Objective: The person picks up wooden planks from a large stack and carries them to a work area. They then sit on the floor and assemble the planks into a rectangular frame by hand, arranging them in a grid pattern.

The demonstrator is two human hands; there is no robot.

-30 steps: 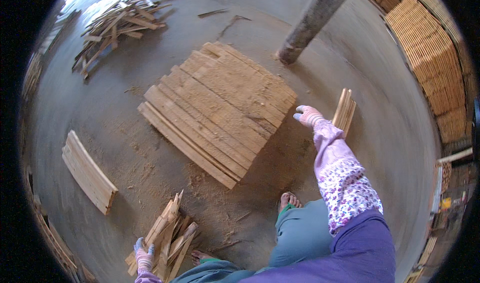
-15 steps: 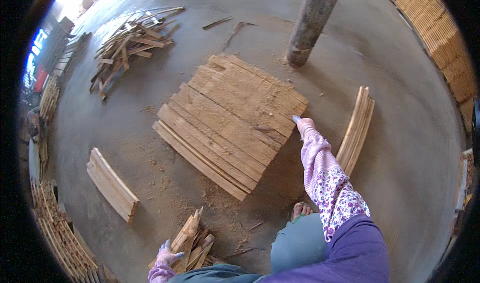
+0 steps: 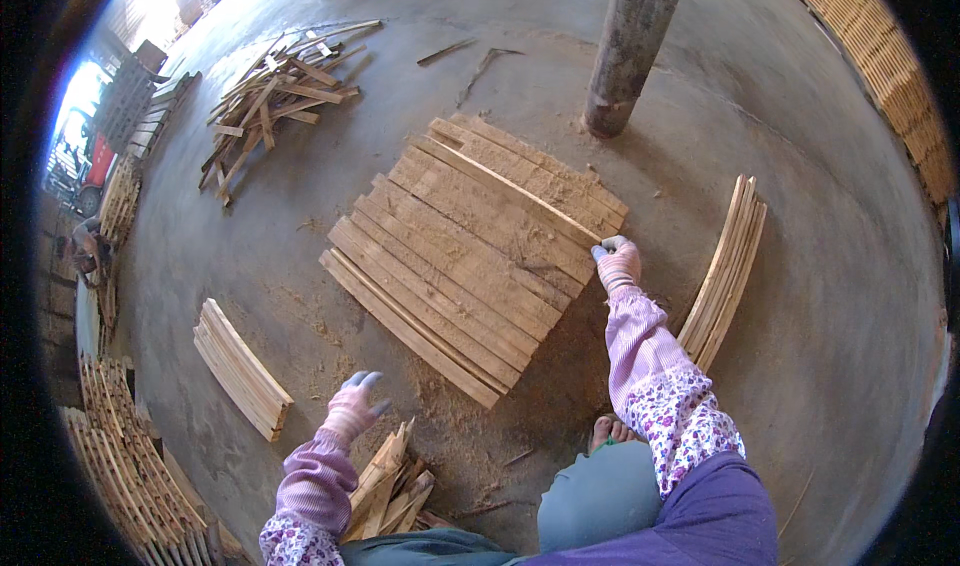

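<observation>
A layer of sawdust-strewn wooden boards (image 3: 455, 251) lies side by side in front of me. At its right edge my right hand (image 3: 620, 264), in a pale glove, pinches the near end of a narrow wooden board (image 3: 515, 188). That board shows a bright raised edge and runs away to the upper left across the others. Above the floor near the short broken wood pieces (image 3: 385, 481), my left hand (image 3: 352, 409) is gloved too, its fingers spread and holding nothing.
A small stack of boards (image 3: 240, 371) lies at left, and another long one (image 3: 725, 271) at right. A round pillar (image 3: 630, 56) rises beyond the boards. Scrap strips (image 3: 280, 91) are heaped far left. Stacked wood (image 3: 885, 66) lines the far right; more timber (image 3: 135, 466) stands lower left.
My left hand has lifted off the broken wood pieces and moved up and right. My right hand has closed on a board's end, and that board's edge has risen above its neighbours.
</observation>
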